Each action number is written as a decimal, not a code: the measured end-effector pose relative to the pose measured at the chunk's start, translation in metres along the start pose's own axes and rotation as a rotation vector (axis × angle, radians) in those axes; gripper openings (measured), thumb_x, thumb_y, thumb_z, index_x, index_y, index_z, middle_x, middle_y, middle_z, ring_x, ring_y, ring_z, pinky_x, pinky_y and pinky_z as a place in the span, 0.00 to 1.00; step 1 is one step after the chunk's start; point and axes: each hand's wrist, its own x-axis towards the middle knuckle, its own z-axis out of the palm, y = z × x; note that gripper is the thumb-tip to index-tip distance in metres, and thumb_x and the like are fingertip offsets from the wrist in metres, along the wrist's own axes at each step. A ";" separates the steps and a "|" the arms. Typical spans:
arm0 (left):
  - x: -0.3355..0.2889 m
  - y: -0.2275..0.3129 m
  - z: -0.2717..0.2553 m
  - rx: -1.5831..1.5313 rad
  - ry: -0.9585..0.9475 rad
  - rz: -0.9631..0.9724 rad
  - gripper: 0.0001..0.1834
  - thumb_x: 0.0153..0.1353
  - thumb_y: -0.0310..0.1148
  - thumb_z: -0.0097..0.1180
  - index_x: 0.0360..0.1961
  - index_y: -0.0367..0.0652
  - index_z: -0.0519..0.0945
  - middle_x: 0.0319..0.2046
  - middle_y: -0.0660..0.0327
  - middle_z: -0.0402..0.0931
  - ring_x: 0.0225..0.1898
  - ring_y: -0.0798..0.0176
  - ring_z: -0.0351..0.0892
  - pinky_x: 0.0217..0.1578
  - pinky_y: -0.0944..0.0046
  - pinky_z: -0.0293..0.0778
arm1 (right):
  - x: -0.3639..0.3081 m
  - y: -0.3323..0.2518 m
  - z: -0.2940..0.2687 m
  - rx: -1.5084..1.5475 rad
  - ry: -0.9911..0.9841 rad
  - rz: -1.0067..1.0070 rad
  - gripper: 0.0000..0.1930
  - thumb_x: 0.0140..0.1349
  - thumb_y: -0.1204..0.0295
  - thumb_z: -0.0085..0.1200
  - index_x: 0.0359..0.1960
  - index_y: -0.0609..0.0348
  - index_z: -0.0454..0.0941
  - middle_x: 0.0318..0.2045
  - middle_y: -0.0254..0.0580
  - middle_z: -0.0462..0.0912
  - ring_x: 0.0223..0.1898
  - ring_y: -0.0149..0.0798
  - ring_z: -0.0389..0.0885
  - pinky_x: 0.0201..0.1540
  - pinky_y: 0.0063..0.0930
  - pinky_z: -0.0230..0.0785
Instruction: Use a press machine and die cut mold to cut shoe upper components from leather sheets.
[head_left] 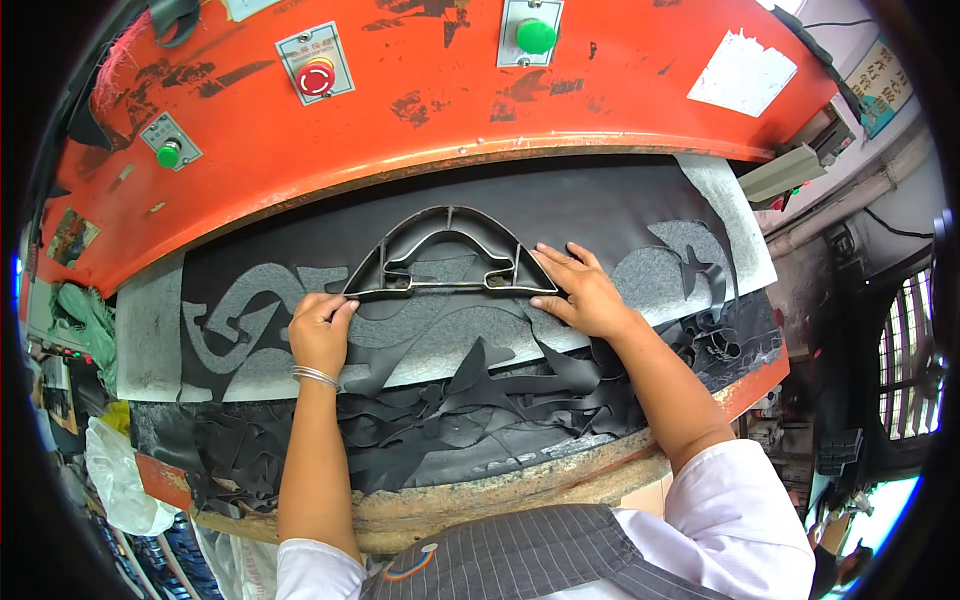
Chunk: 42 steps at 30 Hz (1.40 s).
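Note:
A dark metal cutting die (452, 291), arched at the top with a straight lower edge and inner walls, lies on a black leather-like sheet (590, 190). My left hand (320, 335) pinches the die's lower left corner between thumb and fingers. At its right corner, my right hand (588, 292) grips the die, thumb near the bottom edge and fingers along the sloping side. Around and under the die, curved cut-outs in the sheet show a speckled grey surface. Part of the sheet is hidden beneath the die and my hands.
Black offcuts (530, 378) are heaped along the near edge of the work surface. Beyond the sheet rises an orange machine front (420, 110) with a red stop button (316, 77) and green buttons (535, 37). A whitish plastic bag (125, 475) hangs at the left.

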 end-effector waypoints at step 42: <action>-0.143 0.089 -0.111 -0.090 -0.358 0.220 0.14 0.57 0.37 0.60 0.18 0.43 0.78 0.20 0.54 0.73 0.21 0.51 0.72 0.24 0.55 0.68 | -0.096 -0.179 -0.037 0.250 -0.115 0.013 0.27 0.54 0.52 0.64 0.46 0.61 0.75 0.34 0.48 0.81 0.37 0.48 0.79 0.40 0.38 0.71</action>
